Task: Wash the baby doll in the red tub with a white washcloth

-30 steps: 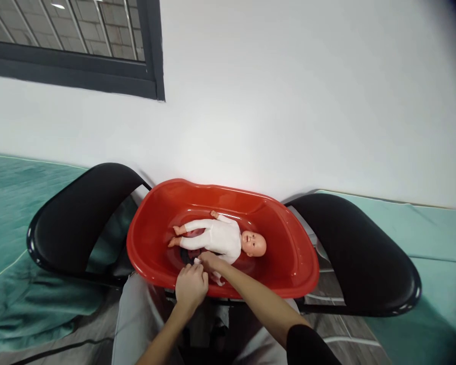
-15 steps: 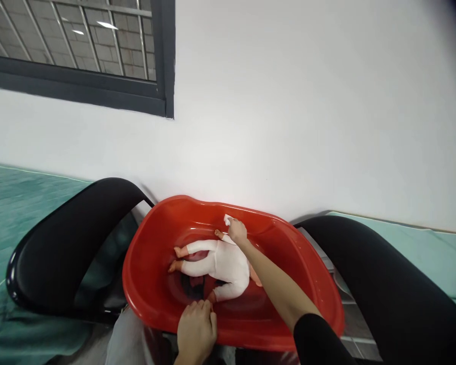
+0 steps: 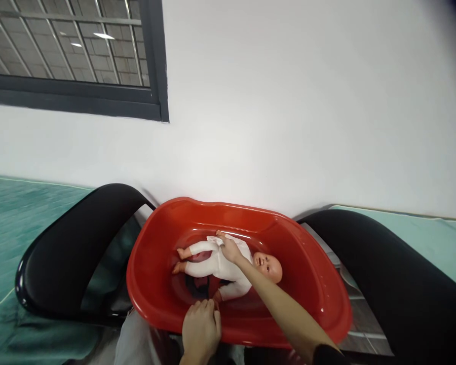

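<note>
A baby doll in a white suit lies on its back in a red baby bathtub, its bald head to the right and feet to the left. My right hand reaches across it and pinches a small white cloth or tissue at the doll's far hand and hip; whether it also grips the doll's hand I cannot tell. Curled over the tub's near rim is my left hand, close to the doll's near hand.
Black chairs stand on both sides, one chair back on the left and another on the right. Behind the tub rises a white wall with a barred window. Green sheeting spreads beyond the chairs.
My right hand has come down with the white cloth from above the tub's far side to the doll's far hand. The doll's head now shows. My left hand stays on the rim.
</note>
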{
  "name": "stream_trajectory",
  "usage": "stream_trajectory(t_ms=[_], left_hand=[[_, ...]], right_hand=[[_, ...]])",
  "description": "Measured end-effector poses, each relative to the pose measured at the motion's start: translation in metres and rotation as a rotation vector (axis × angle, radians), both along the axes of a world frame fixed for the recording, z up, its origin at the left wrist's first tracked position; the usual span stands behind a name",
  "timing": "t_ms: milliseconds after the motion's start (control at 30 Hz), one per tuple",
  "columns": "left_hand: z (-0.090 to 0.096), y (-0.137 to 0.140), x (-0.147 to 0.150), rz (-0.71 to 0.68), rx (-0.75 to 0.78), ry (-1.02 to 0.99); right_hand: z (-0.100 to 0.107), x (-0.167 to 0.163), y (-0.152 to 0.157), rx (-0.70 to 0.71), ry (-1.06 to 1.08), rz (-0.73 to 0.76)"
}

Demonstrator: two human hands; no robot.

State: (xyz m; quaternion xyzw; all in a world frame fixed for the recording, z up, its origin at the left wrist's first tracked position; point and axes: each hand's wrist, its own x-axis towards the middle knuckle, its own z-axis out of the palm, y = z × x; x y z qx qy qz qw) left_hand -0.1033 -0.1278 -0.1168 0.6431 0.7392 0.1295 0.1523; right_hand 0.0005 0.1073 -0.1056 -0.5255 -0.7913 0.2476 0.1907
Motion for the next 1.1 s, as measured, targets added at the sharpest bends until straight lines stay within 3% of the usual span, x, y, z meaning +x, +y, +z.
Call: stream_trajectory(t_ms=[167, 267, 367, 433, 567, 633, 800, 900, 1100], left_hand=[[0.018, 0.001, -0.004, -0.002, -0.060, 0.001], [0.027, 0.007, -0.008, 0.008, -0.152, -0.055], [0.033, 0.022, -0.009, -0.049, -0.275, -0.134], [0.034, 0.039, -0.002, -0.116, -0.293, -0.127], [0.019, 0.081, 0.027, -0.284, -0.168, 0.036], [0.002, 0.103, 0.044, -0.355, -0.153, 0.109], [-0.056, 0.138, 0.076, -0.465, -0.301, 0.391], [-0.079, 0.143, 0.084, -0.424, -0.186, 0.509], [-0.079, 0.149, 0.078, -0.426, -0.072, 0.593]], right_hand=[[0.041, 0.073, -0.098, -0.048, -0.010, 0.141], [0.051, 0.119, -0.154, -0.034, -0.230, -0.007], [0.044, 0.147, -0.187, -0.022, -0.312, -0.237], [0.033, 0.153, -0.196, -0.035, -0.312, -0.369], [0.018, 0.150, -0.200, -0.008, -0.273, -0.517], [0.015, 0.149, -0.200, 0.008, -0.238, -0.528], [0.012, 0.151, -0.200, -0.005, -0.197, -0.506], [0.009, 0.152, -0.200, -0.005, -0.171, -0.512], [0.006, 0.152, -0.202, 0.000, -0.135, -0.504]])
